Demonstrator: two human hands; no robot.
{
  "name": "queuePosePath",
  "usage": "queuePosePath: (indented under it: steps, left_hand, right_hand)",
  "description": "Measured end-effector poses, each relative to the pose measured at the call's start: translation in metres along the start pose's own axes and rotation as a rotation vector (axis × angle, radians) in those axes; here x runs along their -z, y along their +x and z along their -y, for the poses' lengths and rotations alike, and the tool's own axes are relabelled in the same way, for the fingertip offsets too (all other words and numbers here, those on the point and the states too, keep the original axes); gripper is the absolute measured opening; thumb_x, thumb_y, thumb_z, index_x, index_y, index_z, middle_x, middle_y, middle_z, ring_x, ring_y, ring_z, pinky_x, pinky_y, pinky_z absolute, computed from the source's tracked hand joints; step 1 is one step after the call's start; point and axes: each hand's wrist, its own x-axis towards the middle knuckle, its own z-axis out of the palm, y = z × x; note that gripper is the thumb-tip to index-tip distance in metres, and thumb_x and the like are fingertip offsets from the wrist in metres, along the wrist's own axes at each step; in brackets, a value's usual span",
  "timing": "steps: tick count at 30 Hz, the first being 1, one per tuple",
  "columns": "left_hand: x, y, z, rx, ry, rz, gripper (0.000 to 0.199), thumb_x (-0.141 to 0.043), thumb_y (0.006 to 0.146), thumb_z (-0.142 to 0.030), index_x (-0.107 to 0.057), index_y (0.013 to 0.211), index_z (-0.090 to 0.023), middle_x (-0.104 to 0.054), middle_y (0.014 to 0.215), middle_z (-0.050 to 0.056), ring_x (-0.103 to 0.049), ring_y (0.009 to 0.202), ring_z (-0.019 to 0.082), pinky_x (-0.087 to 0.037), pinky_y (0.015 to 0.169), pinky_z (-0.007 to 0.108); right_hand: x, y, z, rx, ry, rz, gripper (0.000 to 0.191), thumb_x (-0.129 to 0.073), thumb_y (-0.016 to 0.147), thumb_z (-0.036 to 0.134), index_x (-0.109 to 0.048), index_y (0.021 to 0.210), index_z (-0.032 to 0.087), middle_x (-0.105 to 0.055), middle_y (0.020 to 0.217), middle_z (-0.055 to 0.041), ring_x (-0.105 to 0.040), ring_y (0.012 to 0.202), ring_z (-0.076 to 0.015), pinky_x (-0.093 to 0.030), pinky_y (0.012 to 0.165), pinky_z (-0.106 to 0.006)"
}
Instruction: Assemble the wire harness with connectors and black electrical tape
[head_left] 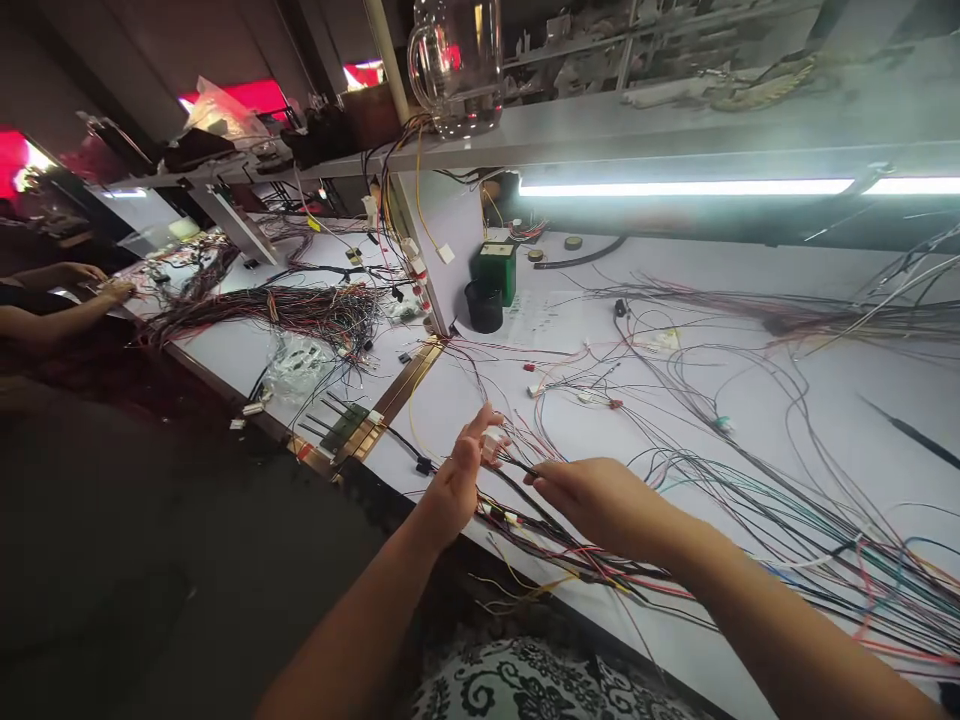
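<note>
My left hand is closed around a white plastic connector housing, which shows between the thumb and fingers. Just to its right, my right hand pinches a dark wire that runs up to the housing. Whether the wire's end sits inside the housing is too small to tell. Below both hands, a bundle of black, red and yellow wires lies along the table's front edge. Thin wires with small red and white connectors spread out beyond my fingers.
A green box and a black cup stand by the divider. A screwdriver-like tool lies at right. Left are a metal-pronged fixture, a plastic bag and a large wire heap. Another person's hands work at far left.
</note>
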Motion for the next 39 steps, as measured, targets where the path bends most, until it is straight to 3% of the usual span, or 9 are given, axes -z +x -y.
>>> queuePosePath:
  steps: [5,11,14,18,22,26,31,34,39]
  left_hand:
    - [0.008,0.008,-0.022,0.004,0.198,0.063,0.043,-0.049,0.089,-0.049,-0.068,0.114,-0.019,-0.063,0.104,0.010,-0.048,0.073,0.015,-0.043,0.073,0.027]
    - [0.013,0.007,-0.008,0.303,0.014,0.023,0.049,-0.045,0.088,-0.057,-0.067,0.101,-0.015,-0.049,0.059,-0.001,-0.045,0.051,0.011,-0.036,0.047,0.021]
    - [0.012,0.006,0.001,0.381,-0.273,-0.123,0.041,-0.049,0.088,-0.055,-0.063,0.096,-0.017,-0.057,0.071,0.000,-0.045,0.048,0.006,-0.033,0.042,0.018]
    - [0.004,0.002,0.006,0.474,-0.425,-0.235,0.039,-0.054,0.088,-0.049,-0.056,0.118,-0.024,-0.061,0.087,0.001,-0.051,0.051,0.005,-0.040,0.045,0.017]
    - [-0.002,-0.005,0.006,0.376,-0.320,-0.331,0.047,-0.059,0.086,-0.044,-0.052,0.129,-0.027,-0.063,0.084,0.003,-0.061,0.064,0.011,-0.052,0.060,0.022]
    - [-0.003,-0.008,0.008,0.273,-0.348,-0.329,0.048,-0.063,0.083,-0.045,-0.054,0.128,-0.032,-0.064,0.104,0.005,-0.063,0.074,0.012,-0.056,0.070,0.026]
    - [-0.004,-0.007,0.010,0.307,-0.440,-0.231,0.036,-0.073,0.074,-0.043,-0.067,0.107,-0.030,-0.065,0.109,0.001,-0.058,0.062,0.008,-0.057,0.064,0.025]
    - [0.000,-0.003,0.009,0.356,-0.415,-0.348,0.025,-0.070,0.078,-0.038,-0.069,0.099,-0.025,-0.067,0.090,-0.002,-0.052,0.052,0.004,-0.055,0.057,0.018]
    - [0.019,0.009,0.018,0.389,-0.280,-0.510,0.019,-0.067,0.080,-0.041,-0.070,0.094,-0.029,-0.070,0.104,-0.005,-0.065,0.090,0.010,-0.056,0.077,0.017]
  right_hand:
    - [0.023,0.025,-0.008,0.058,-0.077,-0.039,0.031,-0.035,0.098,0.036,-0.063,0.091,0.024,-0.064,0.068,0.0000,-0.052,0.058,-0.0131,-0.025,0.054,-0.026]
    - [0.010,0.032,-0.011,0.034,-0.060,-0.109,0.028,-0.037,0.098,0.034,-0.063,0.099,0.025,-0.069,0.077,0.0000,-0.058,0.067,-0.0139,-0.027,0.057,-0.025]
    - [-0.012,0.030,-0.003,0.009,-0.117,-0.130,0.032,-0.033,0.099,0.036,-0.060,0.089,0.022,-0.066,0.069,0.0002,-0.055,0.059,-0.0125,-0.021,0.054,-0.025]
    - [-0.033,0.030,0.007,-0.052,-0.251,-0.242,0.034,-0.033,0.099,0.038,-0.056,0.082,0.020,-0.064,0.066,-0.0010,-0.054,0.055,-0.0120,-0.013,0.052,-0.028]
    - [-0.034,0.029,0.006,-0.016,-0.269,-0.336,0.032,-0.035,0.098,0.040,-0.056,0.083,0.020,-0.064,0.069,-0.0008,-0.053,0.058,-0.0123,-0.012,0.052,-0.029]
    - [-0.027,0.025,0.000,-0.085,-0.222,-0.401,0.034,-0.030,0.099,0.042,-0.056,0.090,0.021,-0.067,0.074,-0.0011,-0.055,0.061,-0.0136,-0.017,0.052,-0.027]
    - [-0.029,0.020,0.003,0.021,-0.174,-0.279,0.024,-0.039,0.095,0.039,-0.056,0.092,0.021,-0.066,0.071,0.0007,-0.055,0.056,-0.0134,-0.020,0.048,-0.025]
    - [-0.031,0.018,0.000,0.032,-0.146,-0.243,0.033,-0.035,0.096,0.045,-0.058,0.092,0.021,-0.068,0.072,0.0007,-0.057,0.056,-0.0143,-0.022,0.046,-0.025]
    - [-0.027,0.003,-0.037,-0.026,-0.221,-0.173,0.038,-0.034,0.096,0.048,-0.062,0.097,0.022,-0.071,0.078,-0.0008,-0.058,0.060,-0.0159,-0.024,0.048,-0.025]
